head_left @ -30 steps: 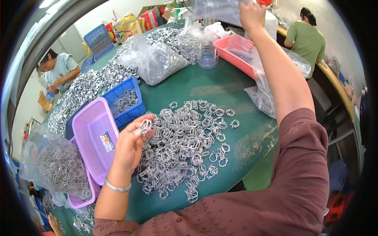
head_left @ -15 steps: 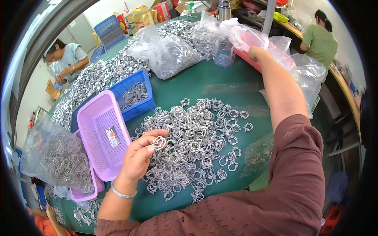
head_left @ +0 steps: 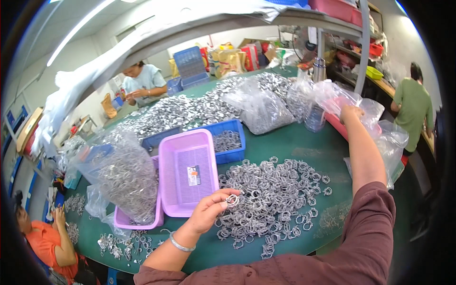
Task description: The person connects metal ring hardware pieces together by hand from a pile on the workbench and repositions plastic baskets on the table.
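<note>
Pinched between the thumb and fingers of my left hand (head_left: 209,211) is a small silvery metal ring clamp (head_left: 232,200). This hand is raised at the left edge of a pile of similar metal ring clamps (head_left: 270,194), in front of an empty-looking lilac plastic basket (head_left: 165,190). My right arm stretches far forward to the right. There my right hand (head_left: 351,113) is at a pink container (head_left: 335,124) with clear plastic bags over it; its fingers are mostly hidden, so their grip does not show.
A blue basket (head_left: 240,152) of metal parts stands behind the lilac one. A clear bag of rings (head_left: 126,185) leans at left. Farther back are a filled plastic bag (head_left: 266,111), a heap of metal pieces (head_left: 185,109) and a clear jar (head_left: 315,118). Several co-workers sit or stand around.
The view has swung up and to the left, so everything sits farther right in it. My left hand still holds the ring clamp, and my right hand stays at the pink container.
</note>
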Tool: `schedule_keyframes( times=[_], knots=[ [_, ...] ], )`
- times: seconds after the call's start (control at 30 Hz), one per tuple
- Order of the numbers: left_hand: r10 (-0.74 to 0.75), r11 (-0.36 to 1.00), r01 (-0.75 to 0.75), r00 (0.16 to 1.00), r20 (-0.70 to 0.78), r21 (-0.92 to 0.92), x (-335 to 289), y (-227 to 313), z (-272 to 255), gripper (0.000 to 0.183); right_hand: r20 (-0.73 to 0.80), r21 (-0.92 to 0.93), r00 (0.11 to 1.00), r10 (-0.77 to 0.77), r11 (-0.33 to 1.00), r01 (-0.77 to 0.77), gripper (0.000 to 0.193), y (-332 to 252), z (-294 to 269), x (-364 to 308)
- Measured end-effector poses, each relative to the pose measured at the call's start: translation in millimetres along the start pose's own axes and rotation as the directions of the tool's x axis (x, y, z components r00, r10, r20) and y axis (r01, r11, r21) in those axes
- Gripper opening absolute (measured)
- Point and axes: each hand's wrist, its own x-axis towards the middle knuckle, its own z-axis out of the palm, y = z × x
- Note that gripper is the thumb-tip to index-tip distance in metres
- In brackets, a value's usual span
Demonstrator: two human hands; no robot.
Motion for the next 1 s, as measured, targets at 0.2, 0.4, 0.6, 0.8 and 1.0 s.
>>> schedule_keyframes(
  times=[0.2,0.4,0.6,0.8,1.0],
  knots=[
    [-0.004,0.997,0.003,1.000,-0.021,-0.080,-33,-7,-13,0.019,-0.237,0.358,0.968,0.078,0.934,0.012,0.028,28,12,13],
    [0.003,1.000,-0.006,0.995,-0.098,-0.030,-50,-2,-7,0.022,-0.515,0.631,0.810,0.280,0.763,0.138,0.025,87,-70,-15],
    [0.029,0.988,-0.046,0.993,-0.115,-0.148,-60,-15,-30,0.023,-0.788,0.573,0.549,0.280,0.662,0.484,0.038,178,-142,-97],
    [0.019,0.958,-0.055,0.991,-0.129,-0.280,-72,-21,-2,0.025,-0.900,0.321,0.086,0.427,0.516,0.794,0.036,189,-244,-201],
    [0.036,0.947,-0.081,0.988,-0.148,-0.309,-78,-39,-39,0.026,-0.651,-0.033,-0.605,0.459,0.779,0.626,0.015,47,-352,-176]
  ],
)
